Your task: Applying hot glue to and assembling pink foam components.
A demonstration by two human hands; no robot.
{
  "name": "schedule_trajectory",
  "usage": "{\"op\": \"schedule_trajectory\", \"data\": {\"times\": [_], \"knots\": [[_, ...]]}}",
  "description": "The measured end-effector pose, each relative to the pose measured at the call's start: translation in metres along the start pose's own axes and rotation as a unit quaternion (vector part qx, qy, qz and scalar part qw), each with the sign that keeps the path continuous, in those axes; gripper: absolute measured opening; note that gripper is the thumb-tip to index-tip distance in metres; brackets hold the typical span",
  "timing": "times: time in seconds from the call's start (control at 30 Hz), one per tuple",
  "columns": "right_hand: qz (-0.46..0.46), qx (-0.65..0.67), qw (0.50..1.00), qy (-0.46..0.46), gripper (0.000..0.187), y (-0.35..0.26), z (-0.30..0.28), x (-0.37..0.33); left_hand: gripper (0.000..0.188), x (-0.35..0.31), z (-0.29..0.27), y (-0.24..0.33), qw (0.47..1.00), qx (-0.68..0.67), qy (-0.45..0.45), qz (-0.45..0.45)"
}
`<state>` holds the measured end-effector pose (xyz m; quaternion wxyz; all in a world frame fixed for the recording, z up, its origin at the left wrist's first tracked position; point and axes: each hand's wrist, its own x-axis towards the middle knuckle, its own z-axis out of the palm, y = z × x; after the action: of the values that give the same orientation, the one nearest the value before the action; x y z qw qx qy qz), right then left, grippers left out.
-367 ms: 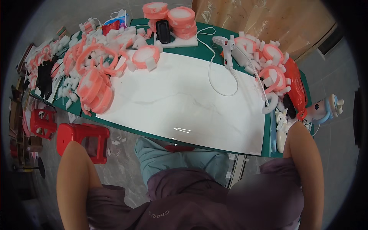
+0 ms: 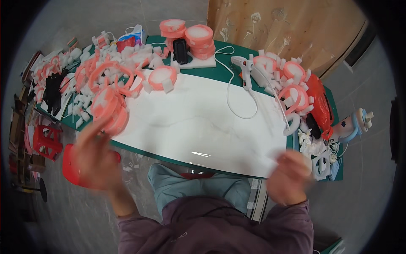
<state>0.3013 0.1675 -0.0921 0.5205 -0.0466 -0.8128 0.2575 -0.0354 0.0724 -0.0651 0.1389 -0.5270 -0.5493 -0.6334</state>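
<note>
My left hand (image 2: 96,158) is raised at the left front edge of the table, smeared by motion. Its fingers look stretched out, with nothing visible in them, close to a leaning pile of pink-and-white foam discs (image 2: 111,111). My right hand (image 2: 289,178) is over the right front corner of a white marbled board (image 2: 203,120). Its fingers are too blurred to read, and no held thing shows. Near it on the table lie crumpled white tissue (image 2: 311,143) and a white ring-shaped thing with a cord (image 2: 322,166).
A white glue gun (image 2: 245,72) with its cord lies at the board's far right. Stacked pink foam discs (image 2: 198,38) stand behind. Loose foam pieces (image 2: 139,57) crowd the left side. A red bag (image 2: 319,99) and a tumbler (image 2: 349,127) are at right; a red stool (image 2: 69,167) is below left.
Both hands have come into view, in front of me over the table's near edge; before, only my bent arms showed at the sides. The view has shifted slightly.
</note>
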Motion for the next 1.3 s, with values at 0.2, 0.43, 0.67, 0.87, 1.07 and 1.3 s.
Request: {"op": "schedule_trajectory", "data": {"times": [0.2,0.43,0.67,0.87,1.07,1.3], "knots": [[0.239,0.08,0.955,-0.157,0.031,0.095,0.098,-0.012,0.05,-0.008,0.111,-0.15,0.956,0.066,-0.146,-0.244],[0.384,0.226,0.874,-0.195,0.029,0.122,0.099,-0.006,0.057,0.008,0.134,-0.192,0.922,0.177,-0.132,-0.317],[0.442,0.293,0.838,-0.133,0.026,0.125,0.096,-0.013,0.046,-0.007,0.145,-0.191,0.919,0.283,-0.091,-0.26],[0.446,0.339,0.825,-0.077,0.028,0.131,0.089,-0.014,0.028,-0.002,0.145,-0.178,0.961,0.165,-0.098,-0.198],[0.317,0.128,0.939,0.042,0.046,0.137,0.073,-0.003,0.021,-0.006,0.148,-0.164,0.968,-0.024,-0.193,-0.155],[0.32,0.061,0.945,-0.014,0.077,0.155,0.077,-0.013,0.034,-0.01,0.152,-0.147,0.87,-0.114,-0.432,-0.209]]}}
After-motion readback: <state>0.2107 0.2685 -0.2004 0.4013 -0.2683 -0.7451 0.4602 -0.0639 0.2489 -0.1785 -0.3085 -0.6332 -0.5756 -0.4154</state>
